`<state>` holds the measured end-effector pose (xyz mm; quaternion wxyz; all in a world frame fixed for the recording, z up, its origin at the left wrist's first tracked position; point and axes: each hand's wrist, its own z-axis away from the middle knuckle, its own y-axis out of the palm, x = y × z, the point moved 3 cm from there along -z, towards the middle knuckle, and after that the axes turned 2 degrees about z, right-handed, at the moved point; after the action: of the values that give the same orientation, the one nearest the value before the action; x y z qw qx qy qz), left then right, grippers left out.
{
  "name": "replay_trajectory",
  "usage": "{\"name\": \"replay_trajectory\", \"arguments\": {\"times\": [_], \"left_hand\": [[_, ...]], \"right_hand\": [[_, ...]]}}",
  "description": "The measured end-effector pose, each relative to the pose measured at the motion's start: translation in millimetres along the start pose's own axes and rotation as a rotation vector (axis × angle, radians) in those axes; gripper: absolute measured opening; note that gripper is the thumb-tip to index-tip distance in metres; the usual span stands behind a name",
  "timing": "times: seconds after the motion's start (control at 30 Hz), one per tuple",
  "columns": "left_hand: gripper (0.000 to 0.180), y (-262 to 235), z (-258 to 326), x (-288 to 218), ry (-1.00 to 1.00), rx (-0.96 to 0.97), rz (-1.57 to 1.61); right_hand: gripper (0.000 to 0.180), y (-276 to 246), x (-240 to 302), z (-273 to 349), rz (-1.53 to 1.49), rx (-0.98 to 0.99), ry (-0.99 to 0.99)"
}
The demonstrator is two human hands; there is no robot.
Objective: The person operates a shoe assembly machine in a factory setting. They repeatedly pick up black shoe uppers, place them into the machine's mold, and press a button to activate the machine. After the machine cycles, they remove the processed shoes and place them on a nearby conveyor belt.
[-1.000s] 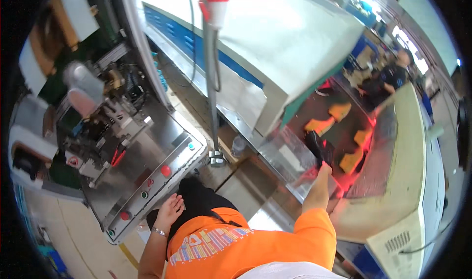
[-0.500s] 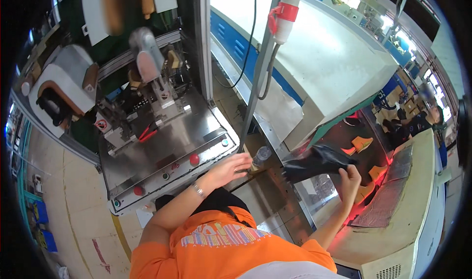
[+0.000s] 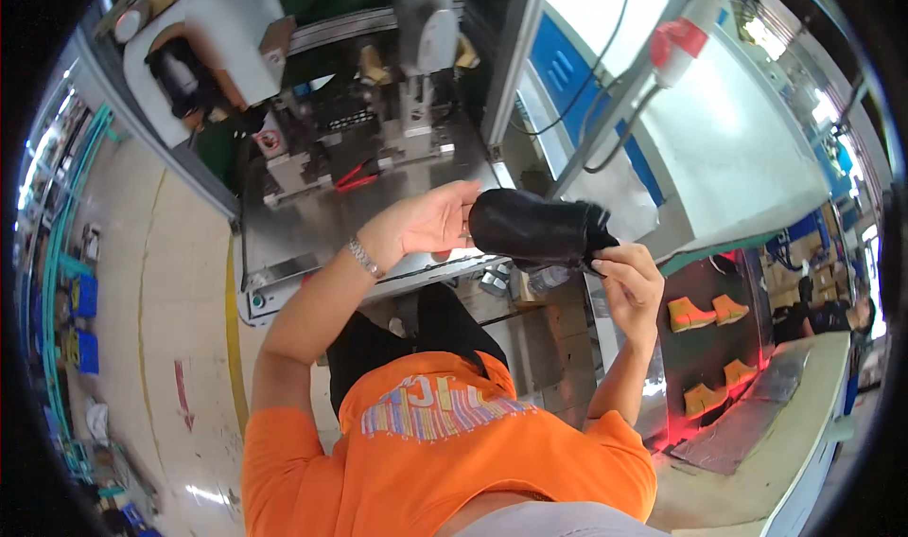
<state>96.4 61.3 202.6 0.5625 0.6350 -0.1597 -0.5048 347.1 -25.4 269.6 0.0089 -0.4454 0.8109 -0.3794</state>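
The right grip (image 3: 629,277) is clamped, thumb against fingers, on the loose-edged end of the black leather piece (image 3: 530,229). From this grip the piece extends leftward and slightly away from the wearer, its long axis spanning both hands. The left grip (image 3: 435,223) is beside the rounded end; whether its fingers are clamped there cannot be told. The metal worktop (image 3: 355,211) lies beyond the left grip.
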Motion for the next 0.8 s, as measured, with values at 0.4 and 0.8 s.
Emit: {"name": "replay_trajectory", "arguments": {"times": [0.4, 0.8], "left_hand": [[0.027, 43, 48, -40, 0.002, -0.157, -0.96], [0.024, 113, 108, -39, -0.197, -0.233, -1.314]], "right_hand": [[0.027, 61, -38, -62, -0.727, 0.188, 0.264], [0.018, 143, 51, -123, -1.337, 1.496, 0.275]]}}
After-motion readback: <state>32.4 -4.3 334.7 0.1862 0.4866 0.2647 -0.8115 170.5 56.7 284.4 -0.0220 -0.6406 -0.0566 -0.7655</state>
